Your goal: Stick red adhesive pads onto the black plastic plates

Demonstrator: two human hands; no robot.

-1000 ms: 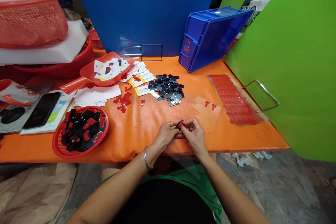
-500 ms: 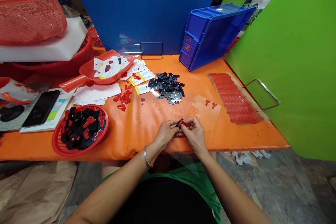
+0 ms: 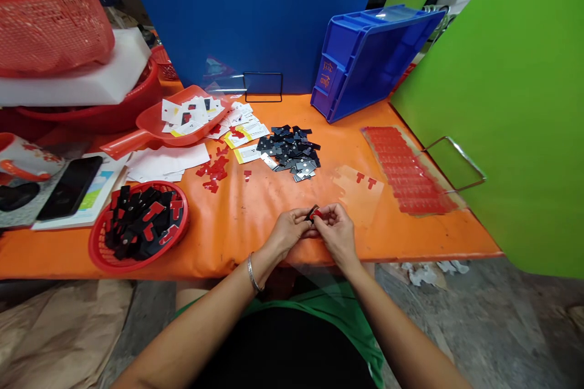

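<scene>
My left hand (image 3: pixel 292 230) pinches a small flat black piece (image 3: pixel 310 217) just over the front of the orange table. Fingers of my right hand (image 3: pixel 336 228) are closed on a small red sticker (image 3: pixel 318 214), which lies against the black piece. The two hands meet fingertip to fingertip, so most of both parts is hidden. Beyond them lies a heap of black pieces (image 3: pixel 292 152). A clear sheet (image 3: pixel 360 200) with two red T-shaped stickers (image 3: pixel 365 180) sits to the right of the heap. At the left, a red basket (image 3: pixel 95 249) holds black pieces, several bearing red T shapes.
A sheet of red stickers (image 3: pixel 406 170) lies at the right by a green panel (image 3: pixel 524 134). A blue crate (image 3: pixel 378 67) stands tilted at the back. Loose red bits (image 3: pixel 213 173), a red dustpan (image 3: pixel 146 121), a phone (image 3: pixel 70 187) and a mug (image 3: pixel 31 158) are leftward.
Both hands stay in place, with the red sticker still held against the black piece. Only a very slight shift of the view shows.
</scene>
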